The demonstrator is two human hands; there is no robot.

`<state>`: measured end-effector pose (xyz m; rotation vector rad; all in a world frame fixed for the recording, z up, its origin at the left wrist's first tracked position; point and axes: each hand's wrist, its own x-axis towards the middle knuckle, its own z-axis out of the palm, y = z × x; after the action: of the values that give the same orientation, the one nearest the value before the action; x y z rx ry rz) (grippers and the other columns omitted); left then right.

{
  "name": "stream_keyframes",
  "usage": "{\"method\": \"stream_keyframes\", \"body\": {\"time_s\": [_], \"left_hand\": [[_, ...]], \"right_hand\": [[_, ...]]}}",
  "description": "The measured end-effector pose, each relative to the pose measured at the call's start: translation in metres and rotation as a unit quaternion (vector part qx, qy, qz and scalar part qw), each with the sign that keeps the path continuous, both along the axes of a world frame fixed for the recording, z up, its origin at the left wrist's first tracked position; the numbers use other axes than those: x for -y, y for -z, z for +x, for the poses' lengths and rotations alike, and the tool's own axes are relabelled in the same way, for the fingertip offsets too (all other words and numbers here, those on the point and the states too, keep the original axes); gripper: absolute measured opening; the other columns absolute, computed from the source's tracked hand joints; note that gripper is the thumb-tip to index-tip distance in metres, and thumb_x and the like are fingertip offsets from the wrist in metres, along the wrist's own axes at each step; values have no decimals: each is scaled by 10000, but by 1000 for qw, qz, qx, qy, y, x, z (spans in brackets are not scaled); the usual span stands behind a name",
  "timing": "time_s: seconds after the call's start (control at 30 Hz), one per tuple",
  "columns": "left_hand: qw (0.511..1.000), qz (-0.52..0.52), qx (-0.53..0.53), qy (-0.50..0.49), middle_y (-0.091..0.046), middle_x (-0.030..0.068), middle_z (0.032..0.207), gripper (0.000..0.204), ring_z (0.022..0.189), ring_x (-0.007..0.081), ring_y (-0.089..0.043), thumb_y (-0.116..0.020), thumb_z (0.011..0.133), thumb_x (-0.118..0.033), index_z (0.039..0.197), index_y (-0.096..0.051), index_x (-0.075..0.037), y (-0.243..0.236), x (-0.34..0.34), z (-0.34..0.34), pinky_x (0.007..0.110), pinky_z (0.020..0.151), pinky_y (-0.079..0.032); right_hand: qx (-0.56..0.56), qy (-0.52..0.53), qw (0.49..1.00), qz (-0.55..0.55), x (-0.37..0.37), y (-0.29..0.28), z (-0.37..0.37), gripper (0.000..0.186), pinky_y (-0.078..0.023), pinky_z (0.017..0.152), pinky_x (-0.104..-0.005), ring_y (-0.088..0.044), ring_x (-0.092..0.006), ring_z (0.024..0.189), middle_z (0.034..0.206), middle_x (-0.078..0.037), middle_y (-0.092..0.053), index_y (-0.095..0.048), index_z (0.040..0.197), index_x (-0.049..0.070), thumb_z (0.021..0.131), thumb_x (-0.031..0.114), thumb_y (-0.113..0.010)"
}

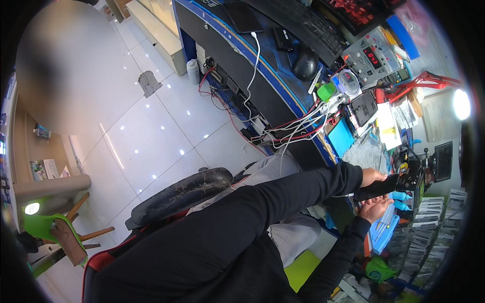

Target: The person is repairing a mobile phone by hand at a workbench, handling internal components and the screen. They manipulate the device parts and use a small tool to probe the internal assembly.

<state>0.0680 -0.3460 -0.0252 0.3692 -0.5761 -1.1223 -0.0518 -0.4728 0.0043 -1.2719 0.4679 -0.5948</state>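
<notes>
A black smartphone (376, 189) with a dark screen lies between my two hands, above the right part of the workbench. My left hand (373, 176) holds its far edge, fingers closed along the side. Underneath the near edge, my right hand (375, 208) supports the phone with its fingers curled. A white cable end (348, 195) meets the phone's left end; whether it is plugged in is hard to tell. Just right of my hands are light-blue bottles (400, 200), and a blue tray (384, 231) with thin tools sits beside my right hand.
A bench power supply (373, 56) with a red display stands at the back, near a black mouse (305, 63) and keyboard (303, 25). Tangled white and red cables (303, 126) hang over the bench edge. A lit red-armed lamp (462, 104) reaches over the right. A black armrest (182, 197) is at my left.
</notes>
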Motion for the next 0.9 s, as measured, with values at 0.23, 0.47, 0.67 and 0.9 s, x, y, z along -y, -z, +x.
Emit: {"method": "stream_keyframes", "body": {"time_s": [0.23, 0.47, 0.67, 0.9], "left_hand": [[1000, 11, 1, 14, -711, 165, 849, 599, 623, 307, -705, -356, 1078, -520, 1148, -679, -21, -4, 3, -9, 487, 585, -598], [999, 31, -18, 39, -712, 152, 871, 567, 640, 293, -705, -378, 1078, -498, 1169, -683, -28, -9, -16, -3, 471, 600, -603], [999, -11, 1, 41, -715, 139, 920, 522, 713, 262, -705, -397, 1083, -466, 1161, -672, -29, -25, -34, -7, 433, 603, -593], [1000, -4, 10, 26, -727, 105, 1108, 509, 963, 198, -692, -323, 1131, -373, 1242, -684, -33, -20, -31, -5, 388, 855, -576]], "right_hand": [[24, -21, 999, 15, -1, -5, -13, 558, -423, 489, -194, -506, -39, 578, 781, 49, -567, -585, 1156, 94, 1088, 601, -363], [-3, 35, 999, 13, -19, -6, -2, 569, -485, 560, -227, -576, -71, 666, 859, 24, -625, -586, 1194, 96, 1091, 603, -347], [12, -22, 1000, 8, 13, 2, -17, 581, -533, 631, -265, -621, -98, 749, 934, 0, -657, -580, 1227, 92, 1091, 602, -338], [7, 5, 1000, 12, -4, -4, -10, 609, -566, 739, -312, -644, -132, 831, 1000, -36, -665, -570, 1265, 68, 1087, 606, -347]]}}
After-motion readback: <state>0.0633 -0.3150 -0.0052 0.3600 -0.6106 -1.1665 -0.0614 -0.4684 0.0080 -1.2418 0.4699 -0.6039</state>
